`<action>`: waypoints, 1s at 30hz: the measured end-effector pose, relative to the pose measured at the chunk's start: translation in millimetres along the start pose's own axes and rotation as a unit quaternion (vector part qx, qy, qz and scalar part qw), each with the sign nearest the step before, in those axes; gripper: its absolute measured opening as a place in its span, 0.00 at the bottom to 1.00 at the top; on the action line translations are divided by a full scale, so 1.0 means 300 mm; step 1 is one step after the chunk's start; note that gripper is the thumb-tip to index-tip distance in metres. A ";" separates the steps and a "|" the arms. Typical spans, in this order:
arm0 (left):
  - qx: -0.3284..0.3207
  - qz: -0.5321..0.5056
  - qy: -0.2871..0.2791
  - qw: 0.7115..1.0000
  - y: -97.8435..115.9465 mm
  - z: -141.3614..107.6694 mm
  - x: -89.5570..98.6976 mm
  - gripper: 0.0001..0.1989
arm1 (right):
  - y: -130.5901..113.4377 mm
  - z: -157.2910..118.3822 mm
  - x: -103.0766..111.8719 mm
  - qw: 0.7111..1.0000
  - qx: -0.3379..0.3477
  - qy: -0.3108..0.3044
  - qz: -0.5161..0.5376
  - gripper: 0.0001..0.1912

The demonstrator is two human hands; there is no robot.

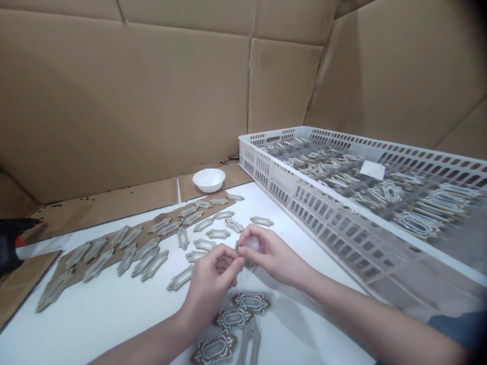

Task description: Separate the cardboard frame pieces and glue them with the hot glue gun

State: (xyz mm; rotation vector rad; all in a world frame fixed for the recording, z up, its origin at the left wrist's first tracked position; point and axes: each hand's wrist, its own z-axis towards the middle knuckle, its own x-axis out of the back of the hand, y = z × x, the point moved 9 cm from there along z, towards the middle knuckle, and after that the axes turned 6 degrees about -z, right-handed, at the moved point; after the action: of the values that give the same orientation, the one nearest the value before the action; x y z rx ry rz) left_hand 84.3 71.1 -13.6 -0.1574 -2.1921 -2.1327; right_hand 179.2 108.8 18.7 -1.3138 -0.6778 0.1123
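My right hand (pixel 268 255) is closed, pinching a small plate (pixel 240 252) together with a clear piece (pixel 253 244) I can't quite make out. My left hand (pixel 213 284) is curled right beside it, though I can't tell whether it grips anything. If my pinch loosened, the plate could slip onto the ornate plates (pixel 233 318) just below my hands. More plates (pixel 205 233) lie just ahead on the table (pixel 95 324), with a bowl (pixel 209 180) beyond them and a crate (pixel 304 223) to my right.

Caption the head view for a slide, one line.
Left hand and right hand handle a small ornate tan frame beside a white perforated plastic crate.
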 end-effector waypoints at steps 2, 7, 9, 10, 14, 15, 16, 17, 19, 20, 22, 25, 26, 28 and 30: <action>-0.005 0.007 0.004 1.000 0.004 -0.001 0.003 0.10 | -0.009 -0.002 0.003 1.000 0.009 -0.002 -0.014 0.01; -0.021 0.008 0.007 1.000 0.018 -0.002 0.007 0.09 | -0.029 0.000 0.041 0.999 0.022 0.019 -0.029 0.02; -0.021 0.001 0.006 1.000 0.020 -0.002 0.007 0.09 | -0.035 0.000 0.046 0.999 0.026 0.017 -0.035 0.02; -0.021 -0.003 0.006 1.000 0.020 -0.003 0.008 0.09 | -0.037 0.000 0.044 0.999 0.027 0.013 -0.040 0.02; -0.023 -0.019 0.011 0.999 0.020 -0.005 0.012 0.08 | -0.034 -0.001 0.041 0.998 0.023 0.010 -0.066 0.03; -0.024 -0.021 0.012 0.999 0.019 -0.004 0.013 0.08 | -0.031 -0.001 0.041 0.997 0.021 0.013 -0.073 0.03; -0.025 -0.020 0.013 0.999 0.018 -0.004 0.014 0.08 | -0.028 0.000 0.041 0.997 0.018 0.014 -0.079 0.03; -0.026 -0.019 0.014 0.999 0.016 -0.003 0.015 0.08 | -0.025 0.001 0.039 0.996 0.015 0.014 -0.084 0.03; -0.028 -0.013 0.018 0.999 0.011 -0.001 0.018 0.07 | -0.016 0.001 0.034 0.996 0.008 0.012 -0.089 0.03; -0.029 -0.009 0.019 0.999 0.009 0.000 0.019 0.07 | -0.012 0.001 0.032 0.996 0.004 0.010 -0.092 0.03; -0.033 0.003 0.019 0.999 0.008 0.000 0.020 0.07 | -0.006 0.000 0.026 0.995 -0.002 0.005 -0.096 0.03; -0.039 0.026 0.014 0.999 0.012 -0.002 0.020 0.08 | -0.011 -0.005 0.023 0.995 0.002 0.001 -0.099 0.03; -0.039 0.035 0.013 0.999 0.014 -0.002 0.020 0.08 | -0.014 -0.006 0.024 0.995 0.005 0.002 -0.096 0.04; -0.040 0.049 0.012 0.998 0.017 -0.003 0.019 0.08 | -0.019 -0.006 0.027 0.996 0.008 0.006 -0.084 0.03; -0.042 0.058 0.012 0.997 0.022 -0.003 0.018 0.08 | -0.023 -0.005 0.031 0.997 0.011 0.011 -0.070 0.03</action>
State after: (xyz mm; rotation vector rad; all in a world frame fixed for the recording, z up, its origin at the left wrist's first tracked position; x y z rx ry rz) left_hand 79.7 70.5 -6.3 -0.2572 -2.0296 -2.1518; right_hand 185.4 109.7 28.6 -1.2397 -0.7458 -0.0087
